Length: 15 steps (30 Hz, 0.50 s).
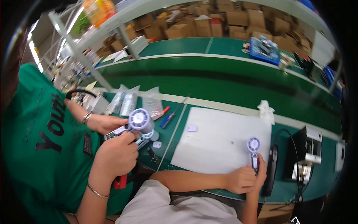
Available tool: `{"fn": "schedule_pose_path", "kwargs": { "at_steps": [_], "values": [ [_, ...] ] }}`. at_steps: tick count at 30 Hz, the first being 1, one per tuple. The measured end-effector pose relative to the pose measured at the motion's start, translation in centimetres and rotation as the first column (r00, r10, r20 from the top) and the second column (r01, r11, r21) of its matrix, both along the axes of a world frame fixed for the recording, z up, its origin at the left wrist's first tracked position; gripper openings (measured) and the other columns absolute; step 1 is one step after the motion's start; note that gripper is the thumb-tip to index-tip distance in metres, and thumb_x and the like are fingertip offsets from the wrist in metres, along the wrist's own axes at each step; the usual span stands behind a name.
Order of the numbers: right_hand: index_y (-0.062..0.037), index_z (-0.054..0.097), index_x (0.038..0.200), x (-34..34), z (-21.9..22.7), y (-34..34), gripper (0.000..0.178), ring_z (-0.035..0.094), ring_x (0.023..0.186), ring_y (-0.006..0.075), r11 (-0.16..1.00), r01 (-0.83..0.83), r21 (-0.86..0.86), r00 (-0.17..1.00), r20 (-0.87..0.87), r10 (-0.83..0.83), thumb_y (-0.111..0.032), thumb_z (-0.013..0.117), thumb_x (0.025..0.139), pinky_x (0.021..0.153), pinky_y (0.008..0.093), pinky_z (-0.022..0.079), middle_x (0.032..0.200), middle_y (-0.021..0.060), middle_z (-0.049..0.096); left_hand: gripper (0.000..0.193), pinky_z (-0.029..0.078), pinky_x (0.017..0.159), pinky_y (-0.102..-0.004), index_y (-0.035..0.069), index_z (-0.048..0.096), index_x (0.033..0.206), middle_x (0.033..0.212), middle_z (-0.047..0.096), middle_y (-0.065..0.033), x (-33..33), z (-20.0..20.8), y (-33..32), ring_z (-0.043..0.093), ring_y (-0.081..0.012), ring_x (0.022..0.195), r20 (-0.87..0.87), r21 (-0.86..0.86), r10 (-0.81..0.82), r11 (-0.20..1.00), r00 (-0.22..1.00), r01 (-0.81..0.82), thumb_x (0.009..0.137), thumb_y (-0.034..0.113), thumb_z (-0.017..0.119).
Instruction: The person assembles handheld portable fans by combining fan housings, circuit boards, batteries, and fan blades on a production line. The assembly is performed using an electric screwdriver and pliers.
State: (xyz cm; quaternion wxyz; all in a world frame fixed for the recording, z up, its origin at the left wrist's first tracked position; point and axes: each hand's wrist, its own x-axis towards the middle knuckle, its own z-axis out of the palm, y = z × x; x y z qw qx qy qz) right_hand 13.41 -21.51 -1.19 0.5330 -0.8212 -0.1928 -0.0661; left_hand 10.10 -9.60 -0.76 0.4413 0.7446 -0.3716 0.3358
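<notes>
A small lilac handheld fan [254, 145] stands nearly upright over the right part of a white sheet. My right hand [261, 168] is closed round its handle. Against the lower end of that handle rests my left hand [241, 180], its fingers curled; whatever they hold is hidden. On the sheet [220, 149] lies a small lilac plastic piece [192, 128], left of the fan. At my left, a person in a green shirt holds another lilac fan [140, 118] with its handle opened, and a light-blue fan [151, 136] shows just below it.
Right of my hands lies a long black corded tool [273, 164], beside a black-and-white device [311, 145]. Crumpled white plastic [266, 112] sits at the sheet's far edge. A blue screwdriver [167, 119], bubble-wrap bags [128, 101] and a circuit board [152, 155] lie near the co-worker.
</notes>
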Motion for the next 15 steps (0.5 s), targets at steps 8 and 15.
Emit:
{"fn": "schedule_pose_path", "kwargs": {
  "at_steps": [8, 15],
  "values": [
    [0.0003, 0.052, 0.13, -0.4, 1.6, 0.6, 0.044, 0.057, 0.103, 0.0253, 0.998, -0.053, 0.017, 0.999, -0.005, 0.053, -0.009, 0.063, 0.089, 0.093, 0.0345, 0.043, 0.114, 0.0138, 0.058, 0.019, 0.038, 0.062, -0.0362, 0.006, 0.055, 0.066, 0.069, 0.048, -0.0066, -5.7, 7.7, 8.2, 0.048, -0.0261, 0.067, -0.093, 0.322, 0.201, 0.933, 0.975, -0.161, 0.081, 0.014, 0.065],
    [0.0027, 0.052, 0.131, -0.7, 2.0, 1.1, 0.041, 0.055, 0.114, 0.0252, 0.99, 0.005, -0.139, 1.0, -0.017, -0.008, -0.007, 0.057, 0.092, 0.1, 0.0349, 0.04, 0.126, 0.0145, 0.059, 0.011, 0.041, 0.07, -0.0226, 0.014, 0.065, 0.062, 0.066, 0.054, 0.0056, -20.4, 23.2, 20.2, 0.052, -0.0152, 0.077, 0.131, 0.991, 0.746, -0.089, 0.652, -0.097, 0.073, 0.016, 0.061]
  ]
}}
